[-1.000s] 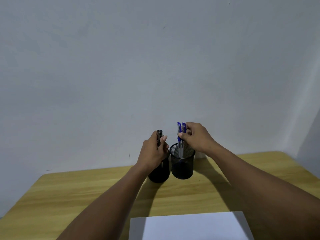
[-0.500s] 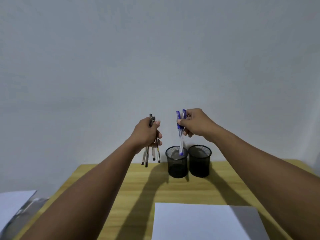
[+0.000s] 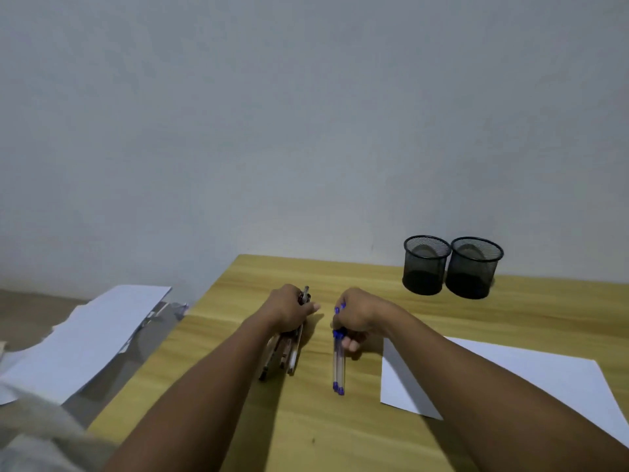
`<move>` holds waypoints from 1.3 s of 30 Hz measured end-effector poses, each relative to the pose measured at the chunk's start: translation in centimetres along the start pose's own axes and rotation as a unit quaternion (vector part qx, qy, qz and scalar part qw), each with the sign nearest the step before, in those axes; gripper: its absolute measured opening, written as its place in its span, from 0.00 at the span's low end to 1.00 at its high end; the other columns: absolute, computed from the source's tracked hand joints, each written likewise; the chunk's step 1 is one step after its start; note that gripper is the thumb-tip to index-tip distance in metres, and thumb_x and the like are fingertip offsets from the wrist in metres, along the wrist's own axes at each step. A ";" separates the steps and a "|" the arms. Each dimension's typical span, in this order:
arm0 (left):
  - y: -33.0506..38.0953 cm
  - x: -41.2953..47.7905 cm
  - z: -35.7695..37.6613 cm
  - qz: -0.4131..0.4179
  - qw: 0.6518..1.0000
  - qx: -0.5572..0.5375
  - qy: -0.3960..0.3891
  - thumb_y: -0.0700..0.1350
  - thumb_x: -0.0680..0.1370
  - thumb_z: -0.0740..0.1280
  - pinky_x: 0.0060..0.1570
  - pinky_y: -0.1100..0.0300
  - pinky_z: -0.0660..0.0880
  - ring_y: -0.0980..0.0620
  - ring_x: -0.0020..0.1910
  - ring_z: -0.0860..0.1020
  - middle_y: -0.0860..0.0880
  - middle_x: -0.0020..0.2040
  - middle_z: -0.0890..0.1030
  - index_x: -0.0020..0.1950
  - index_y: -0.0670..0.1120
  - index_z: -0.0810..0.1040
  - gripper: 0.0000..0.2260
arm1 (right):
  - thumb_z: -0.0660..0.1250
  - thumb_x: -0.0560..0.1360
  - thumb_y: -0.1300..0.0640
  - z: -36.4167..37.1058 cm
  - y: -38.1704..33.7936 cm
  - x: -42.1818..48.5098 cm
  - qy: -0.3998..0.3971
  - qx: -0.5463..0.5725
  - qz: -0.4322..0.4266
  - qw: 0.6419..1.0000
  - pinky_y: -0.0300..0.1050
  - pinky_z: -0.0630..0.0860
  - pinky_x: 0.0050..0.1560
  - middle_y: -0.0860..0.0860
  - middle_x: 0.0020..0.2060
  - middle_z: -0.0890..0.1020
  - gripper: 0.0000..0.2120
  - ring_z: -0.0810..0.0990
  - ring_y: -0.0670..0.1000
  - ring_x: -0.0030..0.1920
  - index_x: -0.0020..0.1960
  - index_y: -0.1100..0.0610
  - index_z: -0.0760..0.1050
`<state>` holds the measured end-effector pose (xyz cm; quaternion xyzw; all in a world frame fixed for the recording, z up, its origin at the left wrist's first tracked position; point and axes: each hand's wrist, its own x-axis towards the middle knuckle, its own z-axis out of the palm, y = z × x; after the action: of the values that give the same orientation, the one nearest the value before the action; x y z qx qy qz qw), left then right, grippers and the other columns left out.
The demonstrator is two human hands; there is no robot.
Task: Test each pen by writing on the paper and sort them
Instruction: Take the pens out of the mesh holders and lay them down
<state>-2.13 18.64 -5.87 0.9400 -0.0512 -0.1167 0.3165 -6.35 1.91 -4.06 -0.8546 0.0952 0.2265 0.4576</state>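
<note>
My left hand (image 3: 287, 310) is closed around a bundle of several black pens (image 3: 284, 356), held low over the wooden table (image 3: 306, 427) with their tips pointing toward me. My right hand (image 3: 355, 316) grips two or three clear pens with blue caps (image 3: 338, 364), which also lie along the tabletop. A white sheet of paper (image 3: 531, 376) rests on the table to the right, partly under my right forearm. Two black mesh pen cups (image 3: 425, 265) (image 3: 473, 267) stand side by side at the back right, both empty.
The table's left edge runs diagonally past my left arm. Beyond it, lower down, lie loose white sheets (image 3: 85, 338) on a grey surface. A plain wall stands right behind the table.
Both hands lifted their pens out of the cups and came down to the left part of the table. The view has swung left, so the cups now appear at the right.
</note>
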 end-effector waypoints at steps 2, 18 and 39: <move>-0.7 0.0 0.1 0.011 1.000 0.024 0.013 0.56 0.78 0.70 0.41 0.51 0.80 0.47 0.40 0.81 0.43 0.42 0.83 0.45 0.42 0.79 0.16 | 0.64 0.81 0.67 1.1 -0.1 0.6 0.000 0.015 0.007 1.000 0.49 0.81 0.33 0.65 0.37 0.82 0.07 0.79 0.55 0.26 0.57 0.70 0.74; -2.9 -0.5 0.9 0.027 0.995 -0.061 0.076 0.54 0.78 0.71 0.54 0.52 0.80 0.47 0.53 0.81 0.45 0.59 0.82 0.69 0.46 0.75 0.22 | 0.71 0.77 0.67 1.6 0.0 1.0 0.034 -0.045 -0.015 0.998 0.48 0.80 0.29 0.66 0.41 0.83 0.12 0.79 0.56 0.28 0.53 0.61 0.69; -2.5 -2.1 2.4 0.067 0.991 0.038 0.110 0.53 0.77 0.71 0.57 0.54 0.76 0.45 0.60 0.77 0.44 0.63 0.77 0.67 0.47 0.76 0.21 | 0.76 0.71 0.62 2.7 0.3 -0.1 0.109 -0.151 -0.008 0.983 0.49 0.84 0.42 0.57 0.41 0.87 0.13 0.84 0.54 0.34 0.51 0.59 0.75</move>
<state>-4.67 19.56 -8.84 0.9530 -0.0839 0.0109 0.2910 -7.40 3.97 -5.56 -0.9340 0.1025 0.1404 0.3120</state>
